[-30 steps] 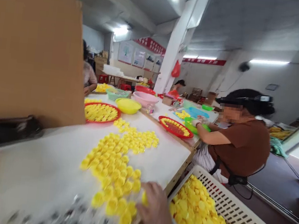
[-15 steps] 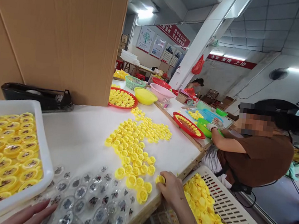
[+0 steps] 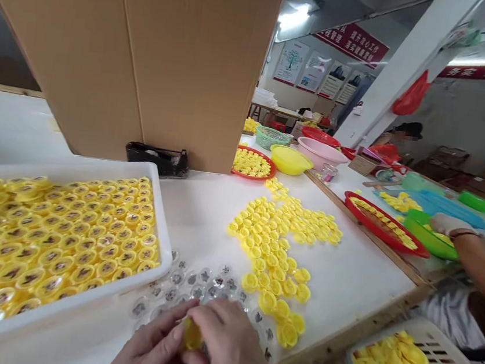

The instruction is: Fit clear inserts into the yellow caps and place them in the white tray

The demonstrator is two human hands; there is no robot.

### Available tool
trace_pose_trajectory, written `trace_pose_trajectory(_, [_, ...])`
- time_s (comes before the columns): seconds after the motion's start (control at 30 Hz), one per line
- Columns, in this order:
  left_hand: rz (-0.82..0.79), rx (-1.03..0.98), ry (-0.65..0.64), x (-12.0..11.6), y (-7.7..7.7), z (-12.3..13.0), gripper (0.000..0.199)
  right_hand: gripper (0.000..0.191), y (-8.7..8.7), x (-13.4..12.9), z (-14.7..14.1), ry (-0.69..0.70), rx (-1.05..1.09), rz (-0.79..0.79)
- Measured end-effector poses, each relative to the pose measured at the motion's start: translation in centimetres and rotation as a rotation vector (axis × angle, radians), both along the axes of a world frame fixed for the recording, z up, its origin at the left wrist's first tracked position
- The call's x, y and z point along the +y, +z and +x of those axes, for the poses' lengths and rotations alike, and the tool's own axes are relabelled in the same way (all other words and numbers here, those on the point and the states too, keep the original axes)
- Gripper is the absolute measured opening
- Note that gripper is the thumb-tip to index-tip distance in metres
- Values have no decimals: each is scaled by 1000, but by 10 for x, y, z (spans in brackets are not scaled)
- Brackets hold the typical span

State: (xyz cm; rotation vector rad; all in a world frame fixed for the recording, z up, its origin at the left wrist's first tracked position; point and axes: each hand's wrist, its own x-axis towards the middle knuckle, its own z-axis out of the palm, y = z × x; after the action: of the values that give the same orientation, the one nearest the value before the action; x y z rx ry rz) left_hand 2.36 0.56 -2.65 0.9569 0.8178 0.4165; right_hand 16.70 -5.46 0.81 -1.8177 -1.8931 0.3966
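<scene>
My left hand [image 3: 149, 344] and my right hand [image 3: 230, 344] meet over the near edge of the table. Between their fingers is a small yellow plastic cup [image 3: 192, 335], gripped from both sides. Whether a clear piece is pressed against it is hidden by the fingers. Just beyond the hands lie several clear round caps [image 3: 204, 275] with dark printed figures. Loose yellow cups [image 3: 275, 256] spread across the white table to the right. At left, a white tray [image 3: 161, 219] holds rows of yellow cups topped with printed clear caps.
A cardboard sheet [image 3: 185, 70] stands behind a black tape dispenser [image 3: 157, 159]. Farther back are a yellow bowl [image 3: 291, 159] and a red tray [image 3: 265, 176]. A white basket [image 3: 445, 360] of yellow pieces sits below at right, near a co-worker's gloved hand [image 3: 448, 224].
My right hand has brought a yellow cup from the table's right edge to my left hand. Both hands now hold it. The view has swung left, showing more of the white tray.
</scene>
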Motion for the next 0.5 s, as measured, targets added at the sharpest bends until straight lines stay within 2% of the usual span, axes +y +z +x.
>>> trace_pose_trajectory(0.1, [-114,-88,85,6,1,-2,59,26,-2,21,-1,62,37,-62])
trace_pose_trajectory(0.23, [-80,-35,201,16,3,-9,58,17,-1,56,45,-124,-89,-166])
trace_pose_trajectory(0.3, [-47,-21,210,20,2,-11,52,18,-6,75,68,-155,-155,-214])
trace_pose_trajectory(0.4, [-54,-37,223,23,-1,-13,46,13,-17,95,88,-87,-202,-329])
trace_pose_trajectory(0.5, [-107,-57,252,24,-5,-15,48,16,-26,104,92,-24,-206,-412])
